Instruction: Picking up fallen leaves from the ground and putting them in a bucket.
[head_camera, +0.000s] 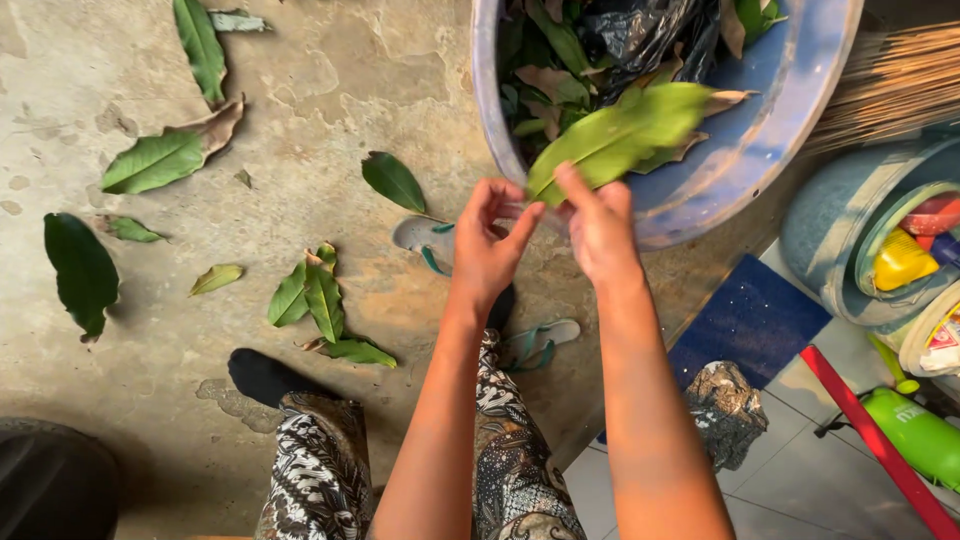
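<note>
My right hand (598, 228) pinches the stem end of a large green leaf (620, 135) that reaches up over the rim of a blue basin (770, 130). My left hand (490, 240) is beside it, fingers curled toward the same stem end and touching a thin clear strip there. The basin holds more green and brown leaves (555, 85) and a crumpled black plastic bag (640, 35).
Several fallen leaves (320, 295) lie scattered on the concrete floor. A sandal (425, 235) and another sandal (545, 340) are by my feet. A straw broom (895, 80), a blue mat (750, 320), a lidded bucket (850, 250), a red handle (870, 440) and a green bottle (915, 435) stand at the right.
</note>
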